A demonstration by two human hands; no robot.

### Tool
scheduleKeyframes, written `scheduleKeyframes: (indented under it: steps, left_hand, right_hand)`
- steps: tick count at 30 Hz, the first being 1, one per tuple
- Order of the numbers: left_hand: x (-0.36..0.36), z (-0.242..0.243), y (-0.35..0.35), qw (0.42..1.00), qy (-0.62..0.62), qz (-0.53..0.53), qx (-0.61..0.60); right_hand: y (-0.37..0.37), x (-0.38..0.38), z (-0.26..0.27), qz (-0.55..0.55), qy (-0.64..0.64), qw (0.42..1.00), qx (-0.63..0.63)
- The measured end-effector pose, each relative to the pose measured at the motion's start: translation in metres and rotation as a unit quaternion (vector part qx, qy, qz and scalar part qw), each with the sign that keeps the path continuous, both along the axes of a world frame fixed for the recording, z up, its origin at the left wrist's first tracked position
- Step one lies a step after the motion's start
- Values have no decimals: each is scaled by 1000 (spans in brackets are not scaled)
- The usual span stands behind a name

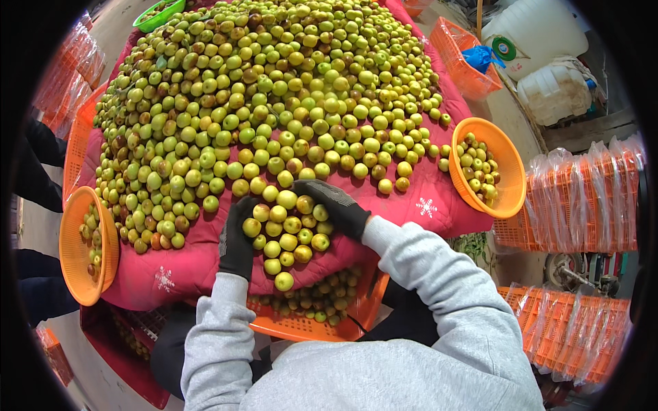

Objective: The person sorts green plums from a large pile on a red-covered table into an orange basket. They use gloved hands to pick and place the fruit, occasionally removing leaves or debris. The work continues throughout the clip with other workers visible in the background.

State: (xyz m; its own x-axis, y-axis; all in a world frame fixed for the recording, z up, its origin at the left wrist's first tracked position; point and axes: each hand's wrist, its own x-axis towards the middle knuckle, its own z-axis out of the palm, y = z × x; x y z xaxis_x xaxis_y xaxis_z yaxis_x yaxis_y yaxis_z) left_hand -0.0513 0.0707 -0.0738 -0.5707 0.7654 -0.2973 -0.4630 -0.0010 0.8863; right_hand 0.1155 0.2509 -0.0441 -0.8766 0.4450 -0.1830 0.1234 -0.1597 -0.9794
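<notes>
My left hand point(237, 239), in a dark knit glove, stands along the left side of a loose group of green jujubes point(288, 240) on the red quilted cover point(198, 267). Across from it, my right hand point(333, 206), gloved alike, curves over the group's far right side. Between the two palms the jujubes lie on the cloth near its front edge, one of them at the very lip. Neither hand is closed around a single fruit; some fingertips are hidden. Beyond them spreads a large heap of green and brownish jujubes point(272, 87). Below the edge, an orange plastic crate point(308, 329) holds more jujubes.
Orange plastic baskets with jujubes stand at the left point(69, 257) and right point(514, 190) table corners. A green basket point(149, 23) is at the far left. Plastic-wrapped orange crates point(576, 200) are stacked at right. Another person's dark-clothed legs point(43, 280) show at left.
</notes>
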Motion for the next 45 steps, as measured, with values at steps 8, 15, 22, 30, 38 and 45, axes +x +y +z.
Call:
scheduleKeyframes:
  steps: [8, 15, 22, 30, 38, 45]
  left_hand:
    - [47, 35, -31, 995, -32, -91, -13]
    - [54, 62, -74, 922, 267, -266, -90]
    - [-27, 6, -50, 819, 543, 82, -168]
    - [-39, -30, -34, 798, 581, 47, -156]
    - [-40, -27, -33, 790, 587, 61, -164]
    - [-33, -24, -29, 875, 458, 97, -127]
  right_hand:
    - [-33, 16, 1, 100, 6, 978, -183]
    - [-9, 88, 41, 249, -189, 950, -16]
    - [117, 116, -7, -201, -196, 699, 658]
    - [118, -9, -31, -227, -257, 766, 543]
    - [6, -88, 3, -38, -30, 787, 614]
    - [0, -21, 6, -37, -87, 761, 641]
